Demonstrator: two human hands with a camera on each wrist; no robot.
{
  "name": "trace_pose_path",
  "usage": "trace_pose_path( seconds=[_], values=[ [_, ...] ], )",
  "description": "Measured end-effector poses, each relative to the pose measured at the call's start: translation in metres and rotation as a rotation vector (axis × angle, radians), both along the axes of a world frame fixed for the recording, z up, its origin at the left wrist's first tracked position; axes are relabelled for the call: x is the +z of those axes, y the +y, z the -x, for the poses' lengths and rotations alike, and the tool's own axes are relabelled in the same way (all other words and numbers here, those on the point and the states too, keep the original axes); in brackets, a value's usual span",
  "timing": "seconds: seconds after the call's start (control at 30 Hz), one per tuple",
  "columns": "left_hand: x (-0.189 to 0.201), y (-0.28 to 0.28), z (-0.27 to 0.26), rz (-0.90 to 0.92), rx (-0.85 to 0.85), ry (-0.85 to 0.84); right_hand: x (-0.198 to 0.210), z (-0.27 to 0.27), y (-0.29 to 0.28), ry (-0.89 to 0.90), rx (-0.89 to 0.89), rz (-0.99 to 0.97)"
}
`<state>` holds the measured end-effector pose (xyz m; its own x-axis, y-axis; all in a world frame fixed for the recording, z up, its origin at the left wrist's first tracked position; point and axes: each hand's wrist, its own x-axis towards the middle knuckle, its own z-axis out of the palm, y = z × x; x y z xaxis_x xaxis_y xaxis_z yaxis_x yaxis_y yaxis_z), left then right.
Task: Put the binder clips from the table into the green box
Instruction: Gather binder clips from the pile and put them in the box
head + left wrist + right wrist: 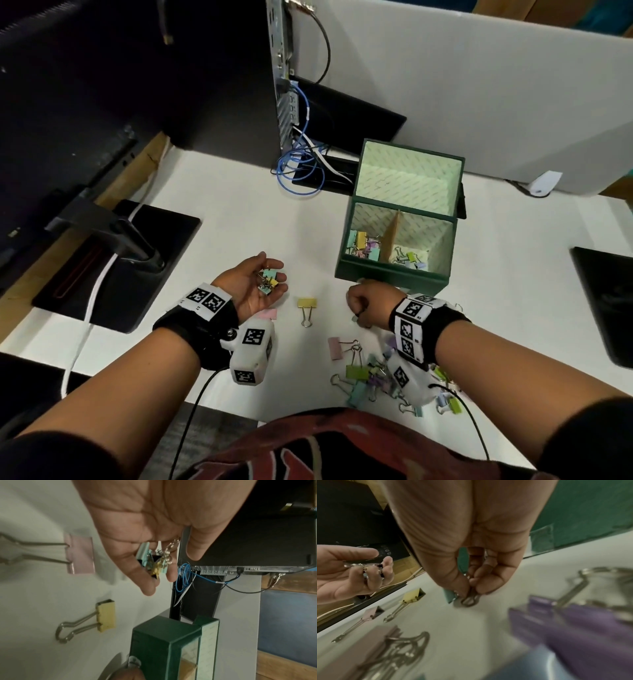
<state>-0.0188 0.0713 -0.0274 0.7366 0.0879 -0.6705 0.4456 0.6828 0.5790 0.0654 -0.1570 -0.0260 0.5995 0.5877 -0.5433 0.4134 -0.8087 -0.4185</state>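
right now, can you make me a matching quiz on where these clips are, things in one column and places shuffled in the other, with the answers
Things
1. yellow clip
2. teal clip
3. small clips
4. pastel clips

Places
A. in the left compartment of the green box
B. lying alone on the table between the hands
C. pinched by its wire handle in the right hand
D. cupped in the upturned left hand

Pairs: 1-B, 2-C, 3-D, 4-A

Left hand (pixel 255 284) palm up, cupped, right hand (pixel 368 303) fingers pinched downward
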Motion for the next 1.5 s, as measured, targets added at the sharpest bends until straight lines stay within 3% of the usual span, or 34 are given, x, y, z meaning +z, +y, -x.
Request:
trace_pose_path(
  seconds=[0.27, 0.4, 0.6, 0.7, 0.83, 1.07, 1.2, 1.3, 1.5],
  values=[
    [-0.001, -0.03, -0.013, 0.032, -0.181, 0.031, 0.006, 0.004, -0.024, 0.096, -0.257, -0.154],
    [-0.001, -0.048, -0.021, 0.048, -0.297, 0.076, 0.019, 0.008, -0.023, 0.293, -0.48, -0.42],
    [0.001, -0.086, -0.029, 0.025, -0.502, 0.137, 0.037, 0.009, -0.012, 0.343, -0.514, -0.719],
    [0.01, -0.1, -0.038, 0.019, -0.479, 0.132, 0.041, 0.015, -0.019, 0.244, -0.477, -0.704],
    [0.016, -0.105, -0.049, 0.01, -0.494, 0.142, 0.032, 0.018, -0.053, 0.047, -0.629, -0.62],
    [0.051, -0.132, -0.077, 0.049, -0.468, 0.06, 0.015, 0.025, -0.135, 0.046, -0.735, -0.33],
    [0.079, -0.149, -0.103, 0.147, -0.393, -0.089, 0.015, 0.034, -0.147, 0.08, -0.797, -0.362],
    [0.086, -0.153, -0.12, 0.069, -0.372, -0.142, 0.016, 0.035, -0.146, 0.082, -0.781, -0.38],
    [0.087, -0.148, -0.117, -0.1, -0.484, -0.147, 0.016, 0.034, -0.152, 0.052, -0.766, -0.366]
  ],
)
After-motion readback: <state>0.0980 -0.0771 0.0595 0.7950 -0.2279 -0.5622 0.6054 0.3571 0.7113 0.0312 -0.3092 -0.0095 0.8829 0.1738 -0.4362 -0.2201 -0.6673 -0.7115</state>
